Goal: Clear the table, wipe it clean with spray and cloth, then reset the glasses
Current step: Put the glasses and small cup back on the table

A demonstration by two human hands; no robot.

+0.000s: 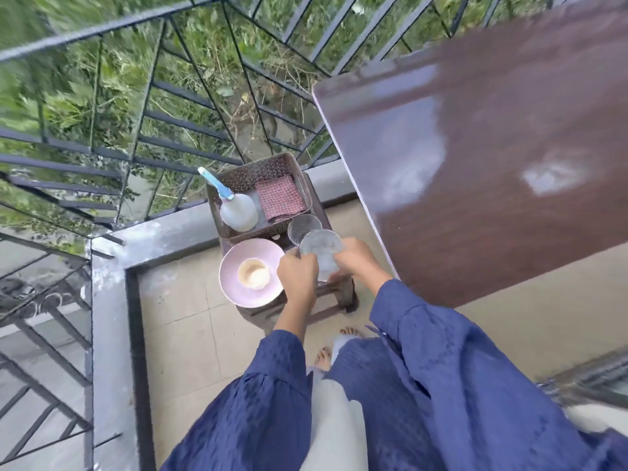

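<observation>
The dark brown table (492, 185) fills the upper right, its top bare and streaked with wet shine. Below its left edge stands a low stool (343, 294) carrying a brown basket (258, 168). Inside the basket lie a white spray bottle with a blue nozzle (238, 210) and a folded red checked cloth (280, 198). A clear glass (302, 227) stands on the stool beside the basket. My left hand (297, 273) and my right hand (356, 258) both grip a second clear glass (321, 248) just above the stool. A pink plate (231, 277) holding a cream cup (253, 273) sits to the left.
A black metal railing (163, 107) and a grey ledge (170, 232) border the balcony behind the stool, with greenery beyond. The floor is beige tile. My blue sleeves and bare feet (350, 333) show at the bottom.
</observation>
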